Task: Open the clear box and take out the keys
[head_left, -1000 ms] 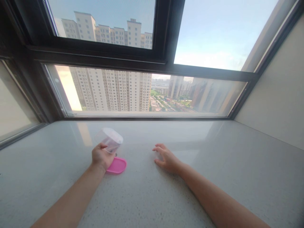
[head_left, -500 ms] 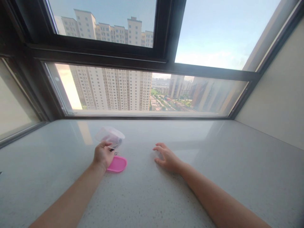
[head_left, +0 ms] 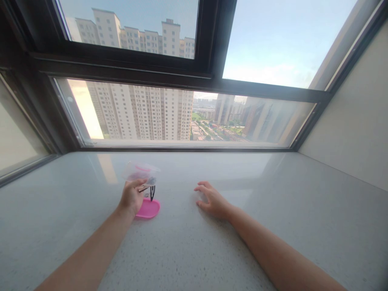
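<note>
My left hand [head_left: 132, 199] is closed on a clear plastic box [head_left: 137, 170], which it holds tilted above the white sill. Dark small items [head_left: 151, 181] show through the lower right of the box. Black snap hair clips [head_left: 152, 192] show at its mouth, just over the pink lid [head_left: 148, 209]; I cannot tell if they touch the sill. A small dark ring-like thing [head_left: 146, 195] lies behind the lid. My right hand [head_left: 211, 202] rests by the sill's middle with its fingers apart, holding nothing.
The pale speckled sill [head_left: 188, 250] runs back to a dark window frame [head_left: 182, 150]. A white wall [head_left: 354, 133] closes the right side. Tall buildings [head_left: 151, 113] stand outside the glass.
The box in my left hand has tipped further, and black clips have come into view at its mouth above the pink lid. My right hand has stayed in place.
</note>
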Motion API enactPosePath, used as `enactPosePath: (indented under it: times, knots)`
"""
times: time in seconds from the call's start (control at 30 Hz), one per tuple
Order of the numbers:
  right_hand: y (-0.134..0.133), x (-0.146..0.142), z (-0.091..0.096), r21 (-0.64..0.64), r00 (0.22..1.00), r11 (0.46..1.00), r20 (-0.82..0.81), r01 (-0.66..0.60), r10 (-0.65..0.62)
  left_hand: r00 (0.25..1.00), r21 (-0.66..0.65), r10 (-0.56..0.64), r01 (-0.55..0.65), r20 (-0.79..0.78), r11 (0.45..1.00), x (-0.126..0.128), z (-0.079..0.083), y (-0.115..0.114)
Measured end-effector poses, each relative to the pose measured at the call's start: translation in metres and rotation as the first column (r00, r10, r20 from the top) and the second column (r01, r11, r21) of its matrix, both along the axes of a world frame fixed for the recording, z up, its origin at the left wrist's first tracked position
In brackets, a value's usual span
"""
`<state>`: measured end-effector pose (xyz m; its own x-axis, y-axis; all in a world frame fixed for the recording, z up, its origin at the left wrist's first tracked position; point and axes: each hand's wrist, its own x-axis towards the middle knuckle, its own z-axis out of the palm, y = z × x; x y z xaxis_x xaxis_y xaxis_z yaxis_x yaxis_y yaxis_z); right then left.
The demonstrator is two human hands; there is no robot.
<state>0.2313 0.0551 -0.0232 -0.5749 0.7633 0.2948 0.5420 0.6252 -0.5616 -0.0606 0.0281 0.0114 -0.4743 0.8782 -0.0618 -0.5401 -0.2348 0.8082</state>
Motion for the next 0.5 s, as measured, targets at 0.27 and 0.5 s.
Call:
enactPosePath:
  times: [0.27, 0.5]
  knots:
    - [0.0002, 0.0000, -0.0006, 0.014, 1.000, 1.000, -0.004, -0.008, 0.008, 0.998, -0.020, -0.031, 0.030, -0.050, 0.999, 0.0014, -0.0005, -0.0032]
    - [0.0002, 0.0009, -0.0001, 0.011, 1.000, 1.000, 0.007, -0.001, 0.001, 0.995, 0.077, 0.057, -0.051, -0.078, 0.996, 0.0009, -0.0016, 0.0013]
